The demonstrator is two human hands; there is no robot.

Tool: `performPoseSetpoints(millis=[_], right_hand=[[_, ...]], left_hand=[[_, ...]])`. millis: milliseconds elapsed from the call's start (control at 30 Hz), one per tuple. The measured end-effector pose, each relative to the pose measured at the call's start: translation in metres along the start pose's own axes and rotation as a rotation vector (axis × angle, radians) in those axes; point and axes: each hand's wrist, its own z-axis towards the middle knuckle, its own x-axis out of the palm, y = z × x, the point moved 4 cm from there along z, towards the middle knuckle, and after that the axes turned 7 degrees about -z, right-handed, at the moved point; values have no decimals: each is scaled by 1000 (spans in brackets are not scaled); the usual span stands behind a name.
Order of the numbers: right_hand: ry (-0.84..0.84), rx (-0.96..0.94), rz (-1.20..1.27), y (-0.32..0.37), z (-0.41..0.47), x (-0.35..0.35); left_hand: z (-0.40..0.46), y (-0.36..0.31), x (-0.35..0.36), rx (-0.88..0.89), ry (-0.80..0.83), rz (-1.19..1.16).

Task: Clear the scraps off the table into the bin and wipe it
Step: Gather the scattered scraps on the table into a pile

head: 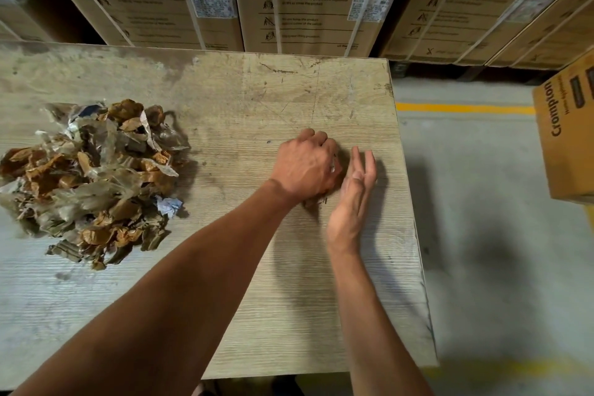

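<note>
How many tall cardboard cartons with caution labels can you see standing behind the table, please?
3: a left carton, a middle carton and a right carton, side by side behind the table. Others may lie beyond the frame or behind these.

A worn wooden desk [225, 283] with pale grain, scuffs and grey stains fills most of the view. Behind its far edge stands a row of tall brown cardboard cartons [308, 0], bound with pale straps and printed with CAUTION warnings, handling pictograms and white barcode labels. To the right lies a grey concrete floor [501, 235], crossed by a yellow painted line [463, 108]. At the right edge sits an orange-brown box [569, 138] printed with "Crompton". Light falls from above, casting soft shadows on the floor.
</note>
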Motion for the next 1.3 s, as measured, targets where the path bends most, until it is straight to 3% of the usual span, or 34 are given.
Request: performPoseSetpoints(millis=[200, 367, 467, 567, 767, 1033, 1167, 1300], right_hand=[[32, -62, -168, -2, -9, 6], [117, -299, -680, 4, -37, 19], [157, -342, -786, 2, -37, 24], [222, -372, -919, -3, -32, 31], [558, -441, -1071, 7, -24, 2], [300, -640, -1217, 4, -45, 9], [220, -589, -1266, 17, -48, 22], [221, -512, -1131, 22, -50, 33]], left_hand=[[-22, 37, -33, -577, -234, -424], [-55, 59, -52, -928, -469, -648], [-66, 61, -56, -916, -517, -736], [-71, 58, -57, -832, -469, -656], [-73, 57, -55, -738, -409, -549], [-75, 55, -51, -680, -418, -525], [-76, 52, -51, -670, -421, -527], [-80, 52, -51, -737, -421, -630]])
